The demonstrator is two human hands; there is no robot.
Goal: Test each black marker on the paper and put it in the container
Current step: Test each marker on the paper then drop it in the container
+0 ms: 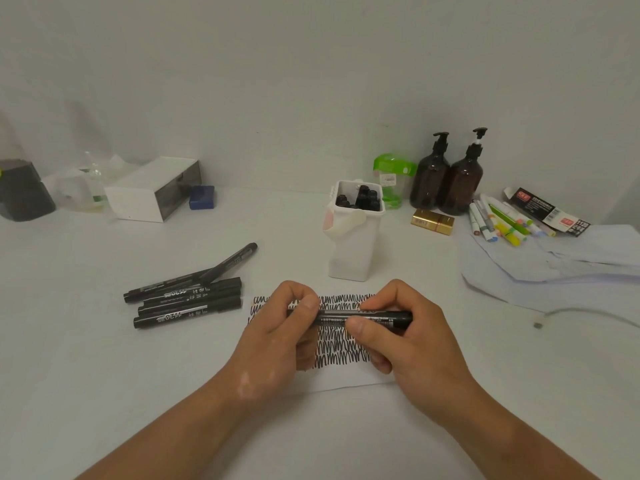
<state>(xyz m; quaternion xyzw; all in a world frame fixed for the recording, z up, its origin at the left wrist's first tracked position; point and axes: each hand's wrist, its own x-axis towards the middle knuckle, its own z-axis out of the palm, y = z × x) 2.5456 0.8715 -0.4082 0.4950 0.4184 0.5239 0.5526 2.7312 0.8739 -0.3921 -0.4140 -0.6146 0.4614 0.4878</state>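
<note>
White worktop (104, 393) carrying scribble-covered white paper sheet (341, 384). Left hand (273, 341) and right hand (415, 341) holding slim black plastic marker (374, 318) level just above it, fingers (356, 327) pinching barrel. Probably uncapping; next calling for scribbling, then dropping into white square container (349, 251) behind.

A plain white table (104, 358) stands against a bare white wall (311, 64) — a makeshift desk in a home or small office, not a lab or workshop. Stationery lies about: loose black markers (188, 312), coloured highlighters (502, 226), stacked paper sheets (519, 265). Household things share it — 2 amber pump bottles (431, 178) and a gold box (433, 221).
</note>
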